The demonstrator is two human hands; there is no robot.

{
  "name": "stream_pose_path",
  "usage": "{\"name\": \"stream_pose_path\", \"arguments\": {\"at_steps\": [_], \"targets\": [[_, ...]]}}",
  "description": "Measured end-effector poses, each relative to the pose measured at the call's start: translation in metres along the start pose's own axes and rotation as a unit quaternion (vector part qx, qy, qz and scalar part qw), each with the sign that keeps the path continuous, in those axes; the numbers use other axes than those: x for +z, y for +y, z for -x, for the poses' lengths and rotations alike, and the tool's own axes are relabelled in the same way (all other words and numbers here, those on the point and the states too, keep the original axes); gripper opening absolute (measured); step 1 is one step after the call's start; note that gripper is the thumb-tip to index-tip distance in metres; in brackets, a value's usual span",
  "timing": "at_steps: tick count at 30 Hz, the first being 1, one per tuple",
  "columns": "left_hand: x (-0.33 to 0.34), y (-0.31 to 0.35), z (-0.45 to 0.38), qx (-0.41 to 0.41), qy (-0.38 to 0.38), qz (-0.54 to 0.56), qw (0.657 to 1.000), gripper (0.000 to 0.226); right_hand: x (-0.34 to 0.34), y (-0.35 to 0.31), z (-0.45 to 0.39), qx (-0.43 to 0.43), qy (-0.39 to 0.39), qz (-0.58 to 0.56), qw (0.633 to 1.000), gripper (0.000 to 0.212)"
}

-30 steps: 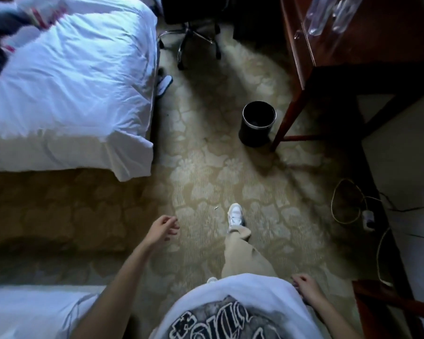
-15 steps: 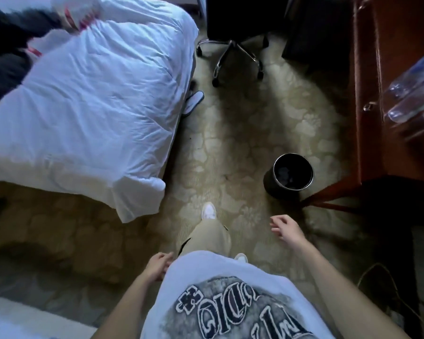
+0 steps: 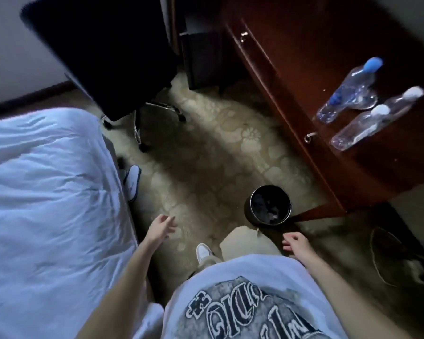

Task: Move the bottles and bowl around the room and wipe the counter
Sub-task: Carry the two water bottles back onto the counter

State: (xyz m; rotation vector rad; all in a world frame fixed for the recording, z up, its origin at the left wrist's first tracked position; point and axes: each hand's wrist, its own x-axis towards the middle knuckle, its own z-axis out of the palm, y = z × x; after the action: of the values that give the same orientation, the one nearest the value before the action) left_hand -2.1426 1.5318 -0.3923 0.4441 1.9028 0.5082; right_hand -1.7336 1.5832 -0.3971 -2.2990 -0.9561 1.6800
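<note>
Head view, looking down on a person walking across a patterned carpet. Progress, as judged from this view: nothing of the task appears done. Three clear plastic bottles stand close together on the dark wooden tabletop [image 3: 304, 59] at upper right: a blue-capped bottle [image 3: 348, 90], a white-capped bottle [image 3: 360, 127] nearest the front edge, and a second white-capped bottle [image 3: 399, 101] behind it. What may be the glass bowl [image 3: 364, 100] shows between them, too blurred to be certain. No wiping cloth is visible. Left hand [image 3: 160, 228] hangs beside the bed [image 3: 47, 192], fingers loosely spread and empty. Right hand [image 3: 295, 243] hangs just beside the black bin [image 3: 269, 207], fingers relaxed, holding nothing. Neither grip touches a bottle; the bottles lie well apart from both, ahead and to the right of the right hand, above the bin.
</note>
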Motion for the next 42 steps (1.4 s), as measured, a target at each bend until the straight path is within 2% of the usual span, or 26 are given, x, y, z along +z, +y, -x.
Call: {"name": "stream_pose_path", "arguments": {"at_steps": [3, 6, 9, 11, 13, 17, 20, 22, 26, 29, 31, 33, 34, 36, 38, 40, 42], "targets": [[0.003, 0.078, -0.049, 0.029, -0.046, -0.044, 0.998, 0.022, 0.007, -0.046, -0.016, -0.044, 0.052, -0.098, 0.993, 0.021], [0.037, 0.156, -0.082, 0.075, -0.095, -0.085, 0.989, 0.021, -0.001, -0.098, -0.047, -0.1, 0.14, -0.205, 0.963, 0.046], [0.084, 0.238, -0.107, 0.149, -0.15, -0.134, 0.968, 0.041, -0.022, -0.146, -0.073, -0.133, 0.227, -0.286, 0.921, 0.075], [0.117, 0.296, -0.113, 0.233, -0.185, -0.182, 0.937, 0.052, -0.041, -0.169, -0.081, -0.135, 0.287, -0.311, 0.896, 0.096], [0.157, 0.361, -0.105, 0.312, -0.227, -0.206, 0.899, 0.063, -0.067, -0.188, -0.089, -0.135, 0.354, -0.32, 0.868, 0.106], [0.24, 0.471, -0.08, 0.447, -0.286, -0.258, 0.807, 0.088, -0.109, -0.218, -0.104, -0.147, 0.415, -0.34, 0.831, 0.105], [0.298, 0.522, -0.069, 0.498, -0.331, -0.293, 0.746, 0.103, -0.129, -0.235, -0.114, -0.132, 0.449, -0.306, 0.829, 0.105], [0.333, 0.537, -0.068, 0.524, -0.352, -0.329, 0.703, 0.102, -0.138, -0.242, -0.119, -0.125, 0.472, -0.297, 0.82, 0.098], [0.376, 0.54, -0.08, 0.549, -0.41, -0.377, 0.623, 0.074, -0.14, -0.245, -0.123, -0.087, 0.483, -0.295, 0.82, 0.076], [0.376, 0.539, -0.078, 0.557, -0.44, -0.375, 0.596, 0.067, -0.132, -0.242, -0.118, -0.067, 0.511, -0.323, 0.794, 0.072], [0.378, 0.534, -0.078, 0.517, -0.499, -0.363, 0.593, 0.057, -0.121, -0.235, -0.107, -0.038, 0.531, -0.373, 0.76, 0.07], [0.372, 0.532, -0.08, 0.441, -0.539, -0.357, 0.623, 0.055, -0.11, -0.233, -0.097, -0.031, 0.527, -0.42, 0.738, 0.066], [0.375, 0.527, -0.078, 0.407, -0.564, -0.352, 0.626, 0.057, -0.101, -0.225, -0.089, -0.015, 0.534, -0.444, 0.719, 0.063], [0.382, 0.512, -0.068, 0.38, -0.6, -0.37, 0.599, 0.055, -0.084, -0.215, -0.063, 0.021, 0.555, -0.483, 0.677, 0.048], [0.389, 0.495, -0.052, 0.382, -0.62, -0.402, 0.556, 0.049, -0.062, -0.205, -0.039, 0.058, 0.578, -0.494, 0.647, 0.031], [0.397, 0.472, -0.032, 0.377, -0.629, -0.425, 0.53, 0.043, -0.038, -0.192, -0.016, 0.098, 0.594, -0.516, 0.609, 0.037], [0.404, 0.447, -0.005, 0.369, -0.645, -0.457, 0.489, 0.038, -0.013, -0.178, 0.006, 0.142, 0.596, -0.543, 0.574, 0.052]]}}
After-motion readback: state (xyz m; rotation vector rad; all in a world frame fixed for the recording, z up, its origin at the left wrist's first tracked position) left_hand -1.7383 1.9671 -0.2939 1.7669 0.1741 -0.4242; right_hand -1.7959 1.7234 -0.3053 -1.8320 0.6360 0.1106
